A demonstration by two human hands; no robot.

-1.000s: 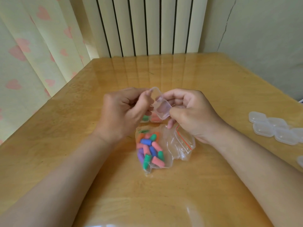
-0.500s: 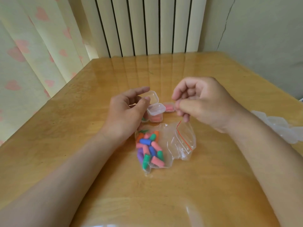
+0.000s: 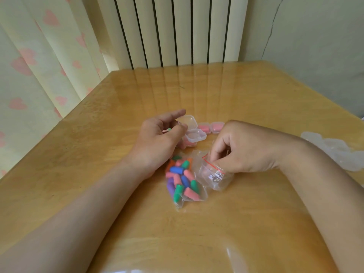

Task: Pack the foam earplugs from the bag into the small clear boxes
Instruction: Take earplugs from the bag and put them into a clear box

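One table [image 3: 256, 99], two hands. The open box [image 3: 197, 135], held by both hands a second ago, is now set down and touched by the left hand [image 3: 157, 138], fingers relaxed. The bag [image 3: 214, 180] mouth is pinched by the right hand [image 3: 242, 152], so the next fetch is judged underway. Counted: one bag, at least three filled boxes [image 3: 217, 127], over ten earplugs [image 3: 177, 170] still bagged. Spare boxes [image 3: 334, 150] are too blurred to count.

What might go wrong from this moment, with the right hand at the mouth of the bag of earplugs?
1. The right hand pinches the zip bag at its red seal. A sharp tug may spill the foam earplugs over the glossy table.
2. The open clear box stands right beside the thumb of the left hand. A small nudge may tip it or push it into the filled boxes behind.
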